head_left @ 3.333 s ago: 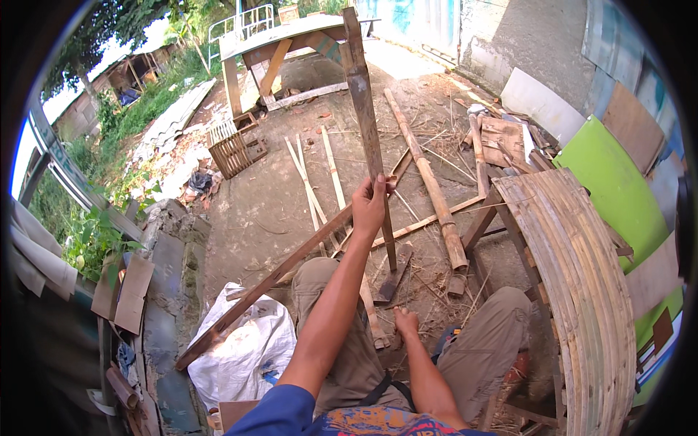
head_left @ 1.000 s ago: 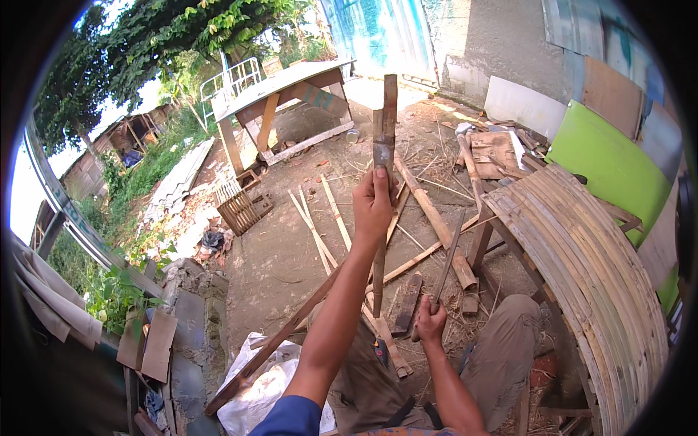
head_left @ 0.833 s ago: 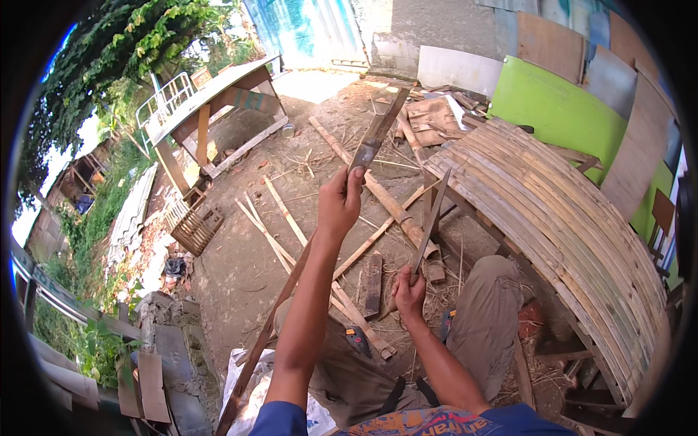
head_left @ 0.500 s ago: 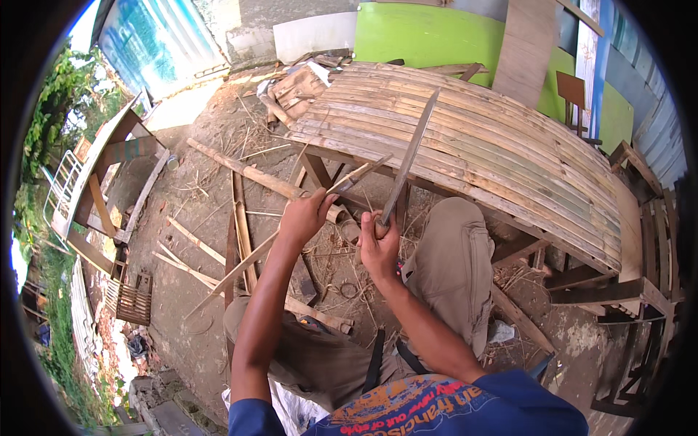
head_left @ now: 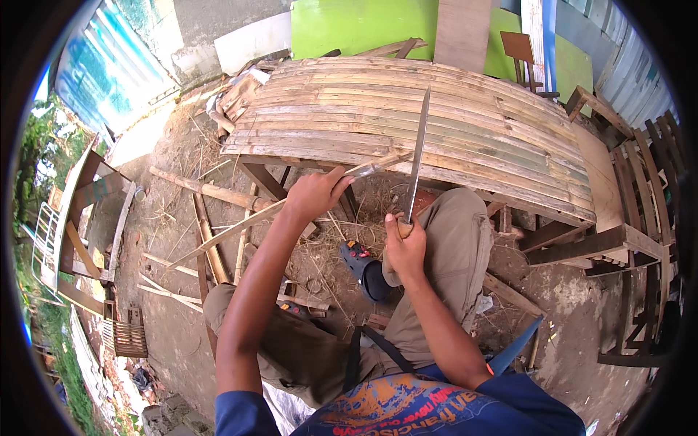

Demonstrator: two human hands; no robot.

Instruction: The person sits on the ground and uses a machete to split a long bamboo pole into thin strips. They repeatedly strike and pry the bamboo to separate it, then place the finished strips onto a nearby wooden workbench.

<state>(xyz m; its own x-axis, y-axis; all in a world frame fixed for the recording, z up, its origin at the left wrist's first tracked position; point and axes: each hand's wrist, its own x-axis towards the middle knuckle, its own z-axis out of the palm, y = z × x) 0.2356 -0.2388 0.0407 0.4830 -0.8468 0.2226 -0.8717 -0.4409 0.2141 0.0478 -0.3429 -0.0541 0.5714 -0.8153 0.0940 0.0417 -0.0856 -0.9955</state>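
Note:
My left hand (head_left: 316,195) is closed around a long, thin bamboo strip (head_left: 225,240), which slants from the lower left up to the right. The strip's far end meets or overlaps a long knife's blade (head_left: 420,145); whether they touch I cannot tell. My right hand (head_left: 405,247) grips this knife by its wooden handle, blade pointing up and away from me. Both hands are above my lap, just short of a bamboo-slat table (head_left: 407,123).
A bamboo pole (head_left: 211,187) and several split strips lie on the dirt floor at the left. My foot in a dark clog (head_left: 361,267) is under the table edge. A blue saw-like blade (head_left: 515,347) leans by my right side. Wooden frames (head_left: 640,218) stand at the right.
The view has swung to the right. The knife stands more upright, and the strip's far end now lines up with its blade. Both hands keep their hold.

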